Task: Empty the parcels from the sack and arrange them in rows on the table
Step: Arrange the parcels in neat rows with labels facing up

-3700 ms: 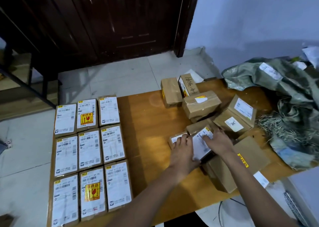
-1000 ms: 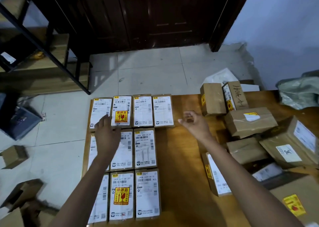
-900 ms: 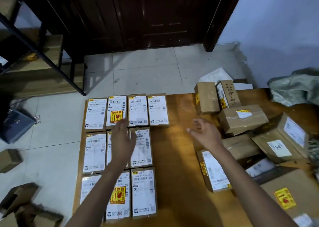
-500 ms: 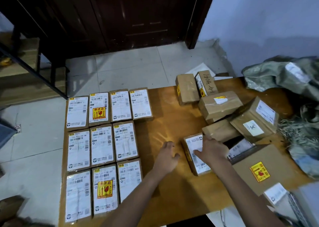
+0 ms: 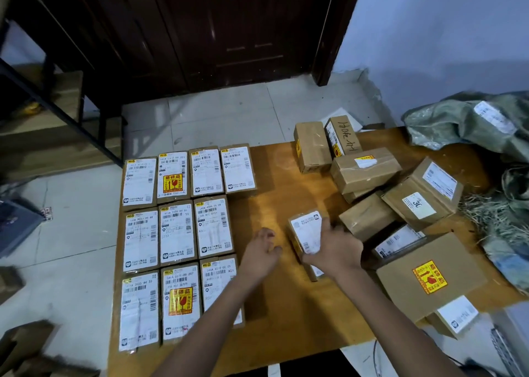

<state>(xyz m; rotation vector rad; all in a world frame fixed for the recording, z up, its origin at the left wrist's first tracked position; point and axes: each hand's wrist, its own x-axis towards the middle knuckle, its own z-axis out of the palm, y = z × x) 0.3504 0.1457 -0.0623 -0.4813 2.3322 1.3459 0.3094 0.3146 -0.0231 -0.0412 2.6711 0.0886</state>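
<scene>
One view only, head-worn, wide angle. It looks forward and steeply down from above the near edge of the wooden table, close enough that both forearms enter from the bottom of frame. It faces a dark wooden door and tiled floor beyond the far table edge. Straight lines bow toward the corners. Right margin cuts off the green sack, probably partly out of frame.
</scene>
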